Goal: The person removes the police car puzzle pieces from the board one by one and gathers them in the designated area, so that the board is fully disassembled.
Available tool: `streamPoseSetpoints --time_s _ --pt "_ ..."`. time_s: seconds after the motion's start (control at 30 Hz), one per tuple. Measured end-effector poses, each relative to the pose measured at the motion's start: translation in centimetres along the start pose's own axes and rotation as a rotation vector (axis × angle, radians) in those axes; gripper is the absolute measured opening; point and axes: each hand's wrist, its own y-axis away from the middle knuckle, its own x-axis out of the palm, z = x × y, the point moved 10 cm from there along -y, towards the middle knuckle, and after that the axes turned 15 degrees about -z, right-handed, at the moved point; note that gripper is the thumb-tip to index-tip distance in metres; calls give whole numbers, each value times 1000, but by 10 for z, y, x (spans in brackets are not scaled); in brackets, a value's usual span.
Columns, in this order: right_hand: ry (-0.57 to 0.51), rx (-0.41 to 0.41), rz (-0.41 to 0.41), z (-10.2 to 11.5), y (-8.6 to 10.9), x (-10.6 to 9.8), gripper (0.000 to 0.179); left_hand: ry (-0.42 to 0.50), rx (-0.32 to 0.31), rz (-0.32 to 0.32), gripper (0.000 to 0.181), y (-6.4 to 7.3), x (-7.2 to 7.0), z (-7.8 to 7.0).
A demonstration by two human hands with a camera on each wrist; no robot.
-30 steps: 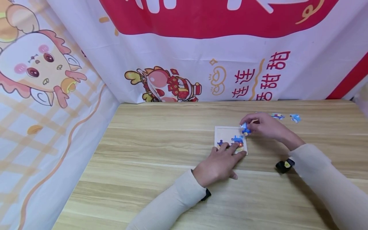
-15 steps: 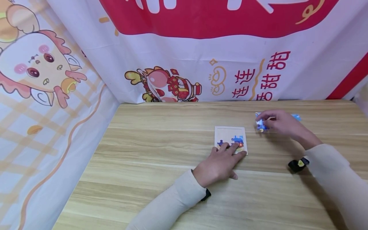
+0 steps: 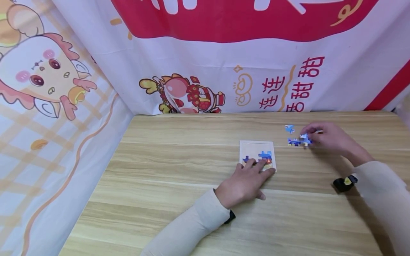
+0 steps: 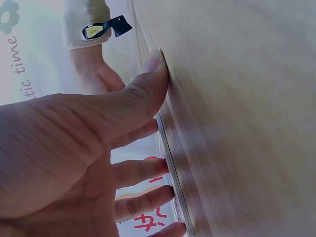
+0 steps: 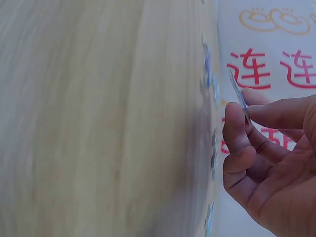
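My left hand (image 3: 245, 183) rests with spread fingers on the lower edge of a small white-framed puzzle board (image 3: 242, 149). A blue train piece (image 3: 265, 155) lies in the board's lower right, beside a darker blue piece (image 3: 246, 158) partly hidden by the fingers. To the right of the board, my right hand (image 3: 330, 138) pinches a blue jigsaw piece (image 3: 305, 138) between thumb and fingers. In the right wrist view this jigsaw piece (image 5: 238, 91) appears edge-on, apart from the table. Another blue jigsaw piece (image 3: 293, 142) lies just left of the held one.
A light blue jigsaw piece (image 3: 289, 128) lies farther back on the wooden table (image 3: 179, 153). In the right wrist view, more loose pieces (image 5: 210, 217) lie along the table. A printed cloth (image 3: 205, 67) hangs behind the table's back edge.
My right hand has moved right, away from the board, with a jigsaw piece between its fingers. Loose pieces to its left have come into view. My left hand has stayed in place.
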Motion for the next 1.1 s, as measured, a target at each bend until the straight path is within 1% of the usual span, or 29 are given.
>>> streamPoseSetpoints --time_s 0.2,0.4,0.5,0.73,1.1 --pt "-4 44 43 -16 2 -3 30 -14 4 -2 84 1 0 0" --pt "22 54 36 -24 0 -3 27 -8 0 2 84 1 0 1" --pt "34 45 30 -25 -1 -3 26 -6 2 1 84 0 0 1" --pt "68 28 15 -22 -1 -4 25 27 0 24 83 0 3 2" --pt "114 -5 3 -19 0 -5 25 15 -1 22 83 0 2 2"
